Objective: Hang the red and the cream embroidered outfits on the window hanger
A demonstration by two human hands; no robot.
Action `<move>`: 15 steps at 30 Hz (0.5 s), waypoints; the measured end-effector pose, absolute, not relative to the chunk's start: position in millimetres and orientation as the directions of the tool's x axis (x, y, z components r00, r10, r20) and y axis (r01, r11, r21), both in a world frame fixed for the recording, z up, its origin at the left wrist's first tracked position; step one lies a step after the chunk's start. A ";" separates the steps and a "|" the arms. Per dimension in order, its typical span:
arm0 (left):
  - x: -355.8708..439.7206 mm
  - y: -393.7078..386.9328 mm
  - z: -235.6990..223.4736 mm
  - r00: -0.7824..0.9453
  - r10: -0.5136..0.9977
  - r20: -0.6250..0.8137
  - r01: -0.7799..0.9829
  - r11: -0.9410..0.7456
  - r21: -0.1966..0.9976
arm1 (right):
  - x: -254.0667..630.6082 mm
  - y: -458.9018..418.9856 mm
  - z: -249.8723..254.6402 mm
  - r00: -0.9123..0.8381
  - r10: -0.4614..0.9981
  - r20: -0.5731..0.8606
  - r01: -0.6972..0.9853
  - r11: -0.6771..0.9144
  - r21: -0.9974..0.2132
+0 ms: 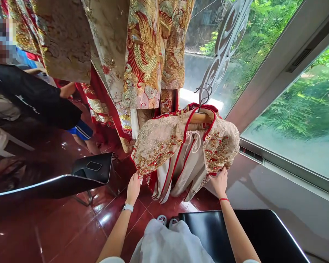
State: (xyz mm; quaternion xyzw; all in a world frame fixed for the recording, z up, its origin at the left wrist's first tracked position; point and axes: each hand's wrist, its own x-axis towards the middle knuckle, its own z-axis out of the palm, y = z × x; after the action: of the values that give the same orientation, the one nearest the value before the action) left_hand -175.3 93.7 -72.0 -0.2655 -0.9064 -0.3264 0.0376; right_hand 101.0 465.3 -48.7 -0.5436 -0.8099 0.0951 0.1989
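A cream and red embroidered jacket (164,142) hangs folded over a wooden hanger (200,117) with a metal hook, low in front of me. My left hand (133,188), with a white watch at the wrist, grips the jacket's left edge. My right hand (219,180), a red string round its wrist, is closed on the embroidered right edge. The jacket's white lining droops between my hands toward the red tiled floor (71,230).
More gold and red embroidered robes (142,54) hang above. A black chair (252,230) stands at lower right, another black chair (93,170) at left. A big window (304,109) fills the right. Another person (30,95) sits at far left.
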 end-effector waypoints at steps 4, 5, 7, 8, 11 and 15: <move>-142.5 76.2 -59.8 -0.828 0.534 0.170 0.547 0.706 0.449 | 97.6 462.4 -31.0 -0.339 0.941 -0.004 0.895 0.322 -0.308; -125.3 74.9 -60.5 -0.819 0.548 0.171 0.564 0.711 0.421 | 98.2 453.7 -30.3 -0.337 0.941 -0.033 0.908 0.316 -0.276; -84.8 77.9 -69.3 -0.803 0.568 0.181 0.588 0.704 0.397 | 100.9 425.9 -35.8 -0.377 0.924 -0.061 0.911 0.357 -0.208; -65.0 83.1 -76.5 -0.796 0.591 0.132 0.589 0.705 0.394 | 101.8 408.3 -41.3 -0.430 0.899 -0.080 0.893 0.410 -0.187; -25.7 115.7 -95.4 -0.761 0.640 -0.108 0.580 0.745 0.330 | 95.6 357.2 -59.5 -0.522 0.838 -0.156 0.850 0.497 -0.174; -21.4 177.6 -88.2 -0.722 0.666 -0.186 0.630 0.744 0.221 | 68.3 330.0 -60.2 -0.580 0.796 -0.176 0.812 0.547 -0.205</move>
State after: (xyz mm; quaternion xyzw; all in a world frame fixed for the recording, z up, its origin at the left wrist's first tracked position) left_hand -21.4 177.6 -88.2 -0.3503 -0.9252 -0.0712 -0.1274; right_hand 68.3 330.0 -60.2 -0.4573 -0.8788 0.1326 -0.0309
